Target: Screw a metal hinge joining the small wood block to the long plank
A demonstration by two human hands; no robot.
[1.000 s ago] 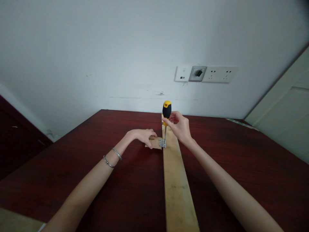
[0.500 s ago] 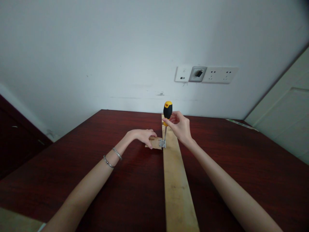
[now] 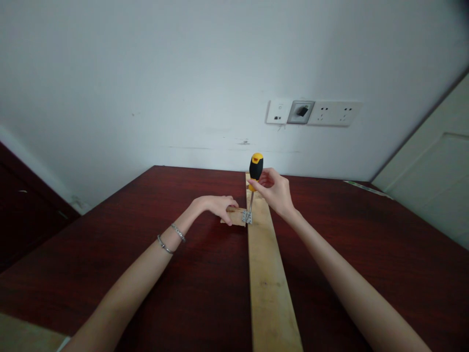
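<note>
Screwdriver [image 3: 256, 167] tip-down at a hinge [image 3: 249, 219], mid-table [image 3: 176, 298].
At left, your left hand [image 3: 220, 207] grips a small wood piece [image 3: 237, 218], thumb on the near side, fingers on the far. Rightward, the hinge spans from that piece to the long board [image 3: 269, 274], which runs near to far. Screwdriver stands over the hinge's right leaf, leaning slightly right. Your right hand [image 3: 275, 191] pinches its lower handle; sockets [image 3: 335, 113] farther right, on the far wall.
</note>
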